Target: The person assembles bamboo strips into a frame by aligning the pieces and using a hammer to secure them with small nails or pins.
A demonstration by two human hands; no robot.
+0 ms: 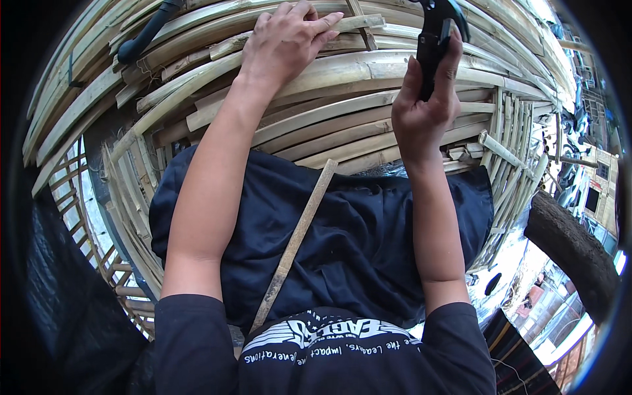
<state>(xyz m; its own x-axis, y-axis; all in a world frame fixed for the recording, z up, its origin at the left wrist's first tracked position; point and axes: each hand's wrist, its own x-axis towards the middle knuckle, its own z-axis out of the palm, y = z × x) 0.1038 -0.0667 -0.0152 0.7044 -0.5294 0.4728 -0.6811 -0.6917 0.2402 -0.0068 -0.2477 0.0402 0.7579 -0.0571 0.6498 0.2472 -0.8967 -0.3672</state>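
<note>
At the top of the view, my left hand [283, 43] is closed on a narrow bamboo strip [370, 22] lying on the split-bamboo slats [368, 71]. Thumb and index finger come together at the strip; the other fingers curl out of sight. Raised above the slats to the right, my right hand [428, 108] grips the black handle of a hammer [431, 49]. The hammer's dark curved head is partly cut off by the upper edge. A thin bamboo stick [296, 243] rests slantwise across the dark cloth [355, 224] on my lap.
A black curved tube-like thing [141, 43] lies on the slats at upper left. Upright bamboo pieces [503, 131] form a lattice at the right, another lattice [76, 197] stands at the left. A thick dark log [569, 243] slants at the far right.
</note>
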